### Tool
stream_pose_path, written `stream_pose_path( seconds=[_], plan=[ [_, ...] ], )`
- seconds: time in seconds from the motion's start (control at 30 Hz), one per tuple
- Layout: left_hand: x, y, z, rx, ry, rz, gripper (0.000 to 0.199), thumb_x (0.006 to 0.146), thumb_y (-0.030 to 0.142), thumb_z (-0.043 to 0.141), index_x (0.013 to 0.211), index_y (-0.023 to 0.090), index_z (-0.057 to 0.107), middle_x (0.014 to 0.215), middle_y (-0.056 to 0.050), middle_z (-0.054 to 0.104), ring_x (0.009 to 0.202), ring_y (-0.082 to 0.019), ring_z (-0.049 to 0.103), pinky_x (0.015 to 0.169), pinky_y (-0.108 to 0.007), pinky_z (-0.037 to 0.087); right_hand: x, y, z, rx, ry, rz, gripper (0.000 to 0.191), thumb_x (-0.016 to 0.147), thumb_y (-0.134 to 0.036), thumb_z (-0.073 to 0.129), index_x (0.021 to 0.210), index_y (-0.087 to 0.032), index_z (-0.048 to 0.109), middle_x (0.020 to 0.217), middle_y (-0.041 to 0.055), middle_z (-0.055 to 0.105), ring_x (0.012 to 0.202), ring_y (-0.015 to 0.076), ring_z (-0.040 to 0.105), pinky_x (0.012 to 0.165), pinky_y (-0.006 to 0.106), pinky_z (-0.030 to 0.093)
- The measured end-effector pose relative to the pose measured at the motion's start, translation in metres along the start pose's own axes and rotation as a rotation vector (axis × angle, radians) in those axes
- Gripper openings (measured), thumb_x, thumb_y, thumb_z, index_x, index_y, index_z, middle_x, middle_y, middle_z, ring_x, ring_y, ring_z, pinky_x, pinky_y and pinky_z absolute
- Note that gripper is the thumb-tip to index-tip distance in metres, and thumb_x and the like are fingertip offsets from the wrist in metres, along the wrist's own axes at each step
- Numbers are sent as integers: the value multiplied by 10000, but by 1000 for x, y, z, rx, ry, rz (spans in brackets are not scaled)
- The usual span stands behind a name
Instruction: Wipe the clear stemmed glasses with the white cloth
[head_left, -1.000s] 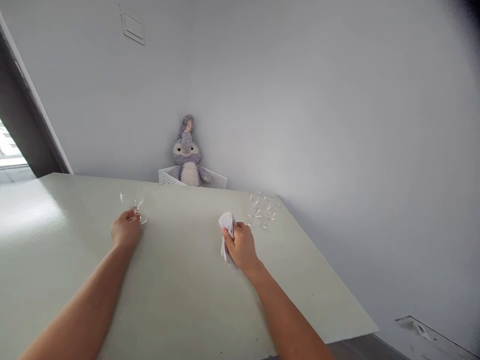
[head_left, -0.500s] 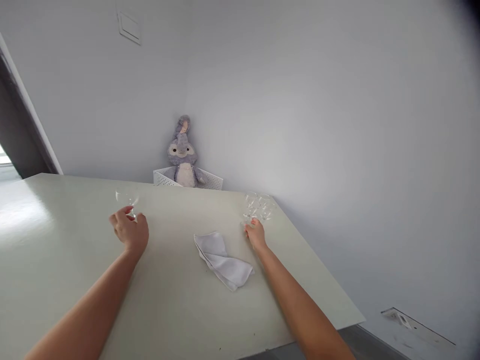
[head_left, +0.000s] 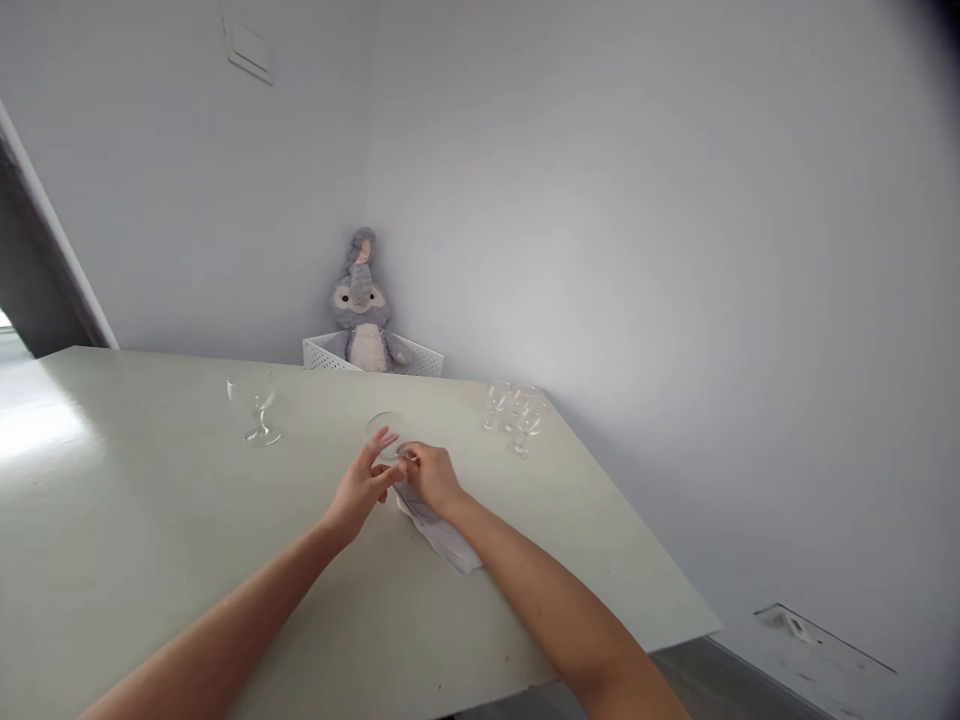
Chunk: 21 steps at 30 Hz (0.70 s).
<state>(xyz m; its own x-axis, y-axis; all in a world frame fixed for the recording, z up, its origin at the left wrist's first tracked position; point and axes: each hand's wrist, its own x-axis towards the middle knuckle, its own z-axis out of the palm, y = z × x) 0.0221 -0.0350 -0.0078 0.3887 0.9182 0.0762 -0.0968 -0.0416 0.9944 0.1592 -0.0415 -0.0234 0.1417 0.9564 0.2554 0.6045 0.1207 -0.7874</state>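
A clear stemmed glass (head_left: 384, 420) is tilted over the table, its bowl towards the far left. Its foot end is pinched in the fingers of my right hand (head_left: 433, 478). My left hand (head_left: 361, 492) is beside the bowl with fingers apart; its thumb reaches close to my right fingertips, and I cannot tell how firmly it touches the glass. Below both hands lies a white cloth (head_left: 442, 535), partly hidden by my right hand and wrist. Another stemmed glass (head_left: 259, 405) stands upright on the left.
Three stemmed glasses (head_left: 526, 418) stand grouped near the right edge of the pale table (head_left: 315, 600). Behind the table's far edge, a grey plush toy (head_left: 367, 320) sits in a white perforated basket (head_left: 322, 355). Walls rise behind and to the right.
My left hand has let go of the left glass and moved right to the middle. My right hand has brought one glass from the right group leftward over the cloth.
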Motion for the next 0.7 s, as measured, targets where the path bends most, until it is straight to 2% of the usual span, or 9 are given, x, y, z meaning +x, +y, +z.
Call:
stream_pose_path(
  seconds=[0.1, 0.17, 0.27, 0.37, 0.43, 0.5, 0.6, 0.7],
  plan=[
    [3, 4, -5, -44, 7, 8, 467, 637, 384, 641, 1044, 200, 506, 1141, -102, 545, 492, -44, 432, 430, -203, 336, -11, -23, 4, -170, -93, -190, 177, 809, -188, 445, 814, -209, 621, 708, -11, 637, 682, 115, 578, 675, 205, 411],
    [8, 3, -11, -122, 56, 21, 465, 632, 382, 650, 1014, 190, 468, 1009, -80, 598, 493, -50, 437, 445, -196, 346, -18, -31, -2, -301, -65, -245, 198, 825, -183, 424, 903, -210, 604, 875, 18, 633, 787, 127, 575, 726, 224, 408],
    [16, 0, -22, -155, 226, 31, 493, 619, 379, 660, 1013, 208, 418, 912, -34, 597, 510, -60, 481, 481, -200, 387, -33, -30, -14, -550, -45, -192, 248, 828, -345, 449, 971, -198, 589, 999, 82, 579, 900, 200, 538, 736, 302, 422],
    [23, -5, -31, -70, 360, 42, 512, 616, 384, 647, 1033, 222, 396, 894, -9, 565, 545, -86, 551, 515, -225, 430, -50, -16, -17, -720, -187, -102, 352, 757, -480, 512, 907, -177, 610, 968, 126, 570, 907, 268, 512, 689, 358, 431],
    [25, -8, -33, 16, 383, 55, 515, 628, 386, 622, 1055, 224, 384, 904, -10, 549, 586, -116, 588, 537, -252, 452, -55, -2, -16, -656, -204, -90, 265, 757, -411, 530, 849, -177, 612, 965, 119, 570, 877, 252, 520, 691, 351, 423],
    [25, -11, -32, 153, 382, 63, 513, 646, 386, 595, 1081, 226, 375, 903, -14, 549, 622, -135, 600, 564, -273, 460, -54, 9, -17, -401, -74, -23, 169, 749, -334, 543, 706, -178, 592, 840, 71, 582, 771, 205, 535, 669, 314, 410],
    [22, -13, -29, 478, 361, 70, 519, 679, 387, 565, 1135, 248, 360, 914, -21, 572, 676, -154, 590, 604, -289, 441, -42, 17, -27, -29, 162, 161, 302, 773, -384, 491, 544, -187, 480, 536, -16, 459, 545, 141, 468, 542, 260, 372],
    [18, -16, -24, 732, 309, 93, 518, 719, 368, 530, 1188, 265, 336, 986, -47, 574, 730, -179, 579, 640, -309, 425, -31, 7, -38, 142, 326, 244, 377, 839, -455, 331, 589, -198, 446, 470, -49, 343, 463, 116, 384, 458, 240, 326]
  ],
)
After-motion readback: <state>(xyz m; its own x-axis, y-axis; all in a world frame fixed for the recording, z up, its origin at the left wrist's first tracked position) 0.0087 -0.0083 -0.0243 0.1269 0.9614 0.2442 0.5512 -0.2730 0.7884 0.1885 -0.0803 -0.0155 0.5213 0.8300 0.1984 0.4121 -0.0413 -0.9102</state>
